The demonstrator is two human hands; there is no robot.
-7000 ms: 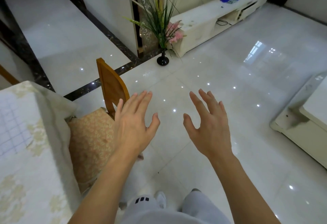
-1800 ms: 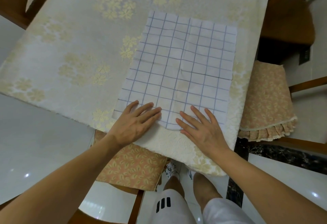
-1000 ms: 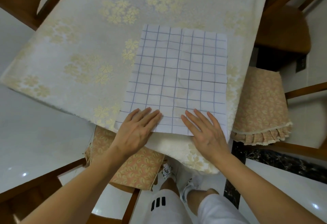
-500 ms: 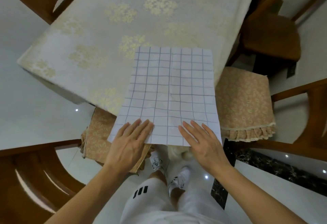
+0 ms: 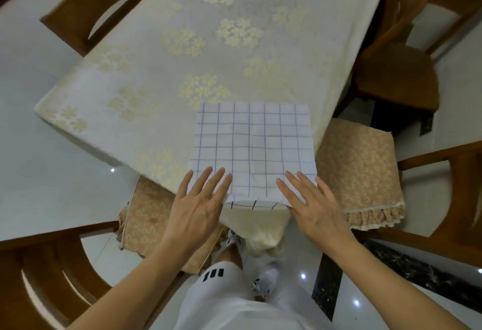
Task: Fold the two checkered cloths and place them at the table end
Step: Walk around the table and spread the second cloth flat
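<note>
A white cloth with a blue check (image 5: 251, 147) lies flat at the near corner of the table (image 5: 161, 68), its near edge over the table's edge. A strip of a second cloth with a dark check (image 5: 251, 205) peeks out from under that near edge. My left hand (image 5: 199, 201) rests flat on the near left corner of the blue-checked cloth, fingers spread. My right hand (image 5: 310, 204) lies flat on the near right corner, fingers spread too. Neither hand grips anything.
The table wears a cream cloth with yellow flower prints, whose corner (image 5: 260, 228) hangs down near my legs. Wooden chairs with patterned seat cushions stand at the right (image 5: 360, 170) and near left (image 5: 140, 212). More chairs flank the table further back. The floor is glossy white tile.
I have stepped back from the table, and the checkered cloth has slid toward me with both hands on it. A dark-checked edge now shows under its near edge.
</note>
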